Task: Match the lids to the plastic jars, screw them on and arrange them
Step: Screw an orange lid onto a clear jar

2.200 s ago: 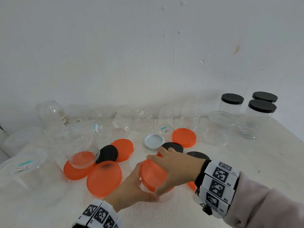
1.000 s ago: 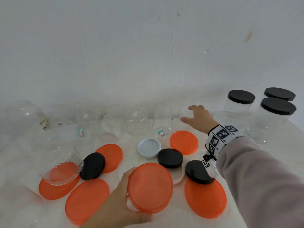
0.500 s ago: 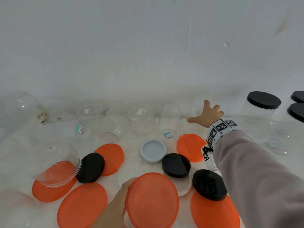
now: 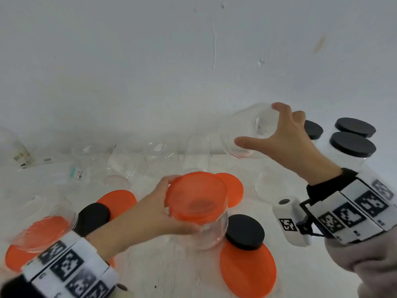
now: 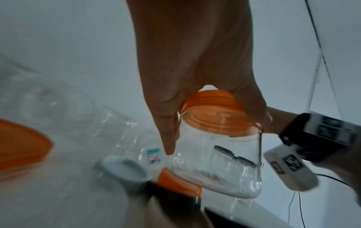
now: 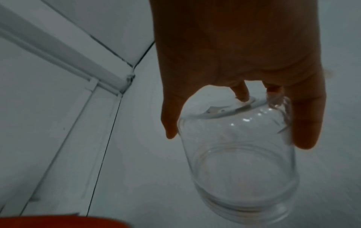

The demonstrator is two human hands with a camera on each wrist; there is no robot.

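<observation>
Gripping the round orange-lidded clear plastic jar in your left hand while your right hand clasps a tilted, lidless clear plastic jar aloft by its base, you risk dropping either onto the loose flat black lid beneath.

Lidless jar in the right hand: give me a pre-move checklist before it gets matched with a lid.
1. Right hand grips the lidless jar: ok.
2. Lidless jar clear of the table: ok.
3. Its mouth upright for lidding: not ok, tilted.
4. Left hand free for a lid: not ok, it holds the orange-lidded jar.
5. Loose orange lid reachable: not ok, black lid overlaps it.
6. Lid size matches: cannot tell.
</observation>
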